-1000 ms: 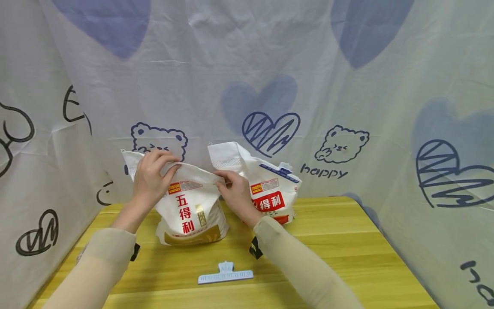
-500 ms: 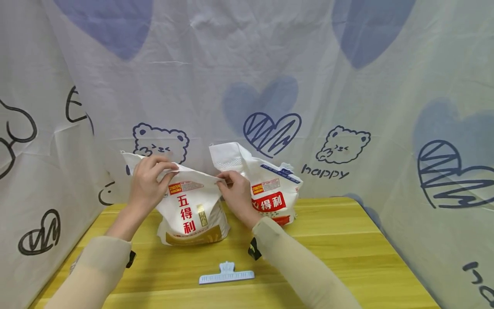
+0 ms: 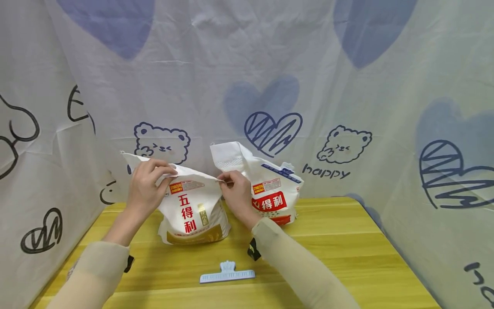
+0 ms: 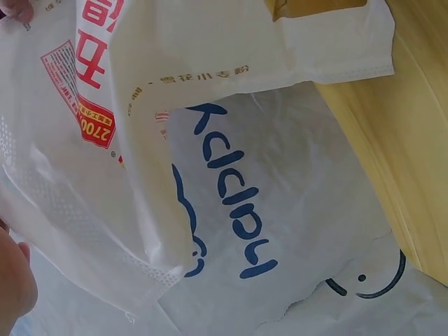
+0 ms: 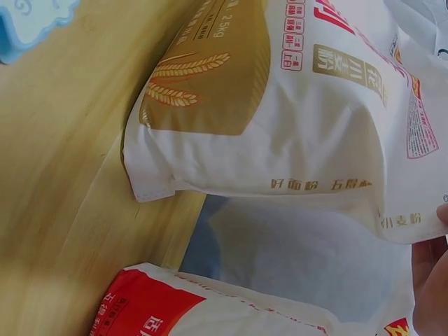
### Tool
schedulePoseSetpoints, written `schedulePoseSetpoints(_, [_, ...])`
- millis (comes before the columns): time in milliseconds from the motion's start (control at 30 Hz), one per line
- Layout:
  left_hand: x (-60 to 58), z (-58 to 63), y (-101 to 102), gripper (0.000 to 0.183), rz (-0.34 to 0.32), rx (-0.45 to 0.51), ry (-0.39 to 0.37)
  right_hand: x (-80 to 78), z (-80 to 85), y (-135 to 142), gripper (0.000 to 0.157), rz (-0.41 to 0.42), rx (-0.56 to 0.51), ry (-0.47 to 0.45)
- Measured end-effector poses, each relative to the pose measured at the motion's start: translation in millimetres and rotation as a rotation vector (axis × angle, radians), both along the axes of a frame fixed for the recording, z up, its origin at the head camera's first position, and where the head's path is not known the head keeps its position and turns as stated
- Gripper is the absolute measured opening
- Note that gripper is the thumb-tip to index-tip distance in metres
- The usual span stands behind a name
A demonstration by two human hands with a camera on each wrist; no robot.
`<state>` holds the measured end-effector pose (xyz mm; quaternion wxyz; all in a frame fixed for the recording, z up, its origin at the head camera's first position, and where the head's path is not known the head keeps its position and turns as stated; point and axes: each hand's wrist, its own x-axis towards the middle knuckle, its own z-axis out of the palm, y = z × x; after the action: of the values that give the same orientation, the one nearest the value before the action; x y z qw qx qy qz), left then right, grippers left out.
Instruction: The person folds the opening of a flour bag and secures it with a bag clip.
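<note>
A white flour bag (image 3: 194,201) with red characters and a gold base panel stands on the table. My left hand (image 3: 146,184) pinches its top edge left of the middle, and the bag's left top corner sticks out beyond the fingers. At the right top corner, my right hand (image 3: 238,193) pinches the edge between thumb and fingers. The top is drawn out flat between both hands, sloping down to the right. The left wrist view catches part of the left hand (image 4: 14,283) at the lower left; the right wrist view has the right hand (image 5: 430,290) at its right edge.
A light blue sealing clip (image 3: 227,276) lies on the wooden table (image 3: 332,253) in front of the bag. Behind the right hand stands a second flour bag (image 3: 266,193), its folded top held by a dark blue clip (image 3: 281,172). A printed curtain (image 3: 216,98) surrounds the table.
My left hand has shifted slightly left and down along the bag's top edge, which now looks straighter. The right hand keeps its pinch almost in place.
</note>
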<state>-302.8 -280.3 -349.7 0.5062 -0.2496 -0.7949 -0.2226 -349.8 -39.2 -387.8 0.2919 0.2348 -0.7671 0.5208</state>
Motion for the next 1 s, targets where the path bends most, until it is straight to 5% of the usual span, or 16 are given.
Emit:
schedulePoseSetpoints(367, [1.7,-3.6,-5.4,0.029,-0.017,-0.036,-0.039,2.4,-7.2,5.1,0.02,0.102,0.083,-0.14])
schedulePoseSetpoints(633, [1.7,-0.5,-8.1,0.029,-0.008,-0.087,-0.184,6.9,-8.4,8.5,0.023,0.167,0.114,-0.283])
schedulePoseSetpoints(1000, [0.8,2.4,-9.4,0.024,-0.002,-0.113,-0.303,3.8,-12.2,5.9,0.022,0.19,0.081,-0.292])
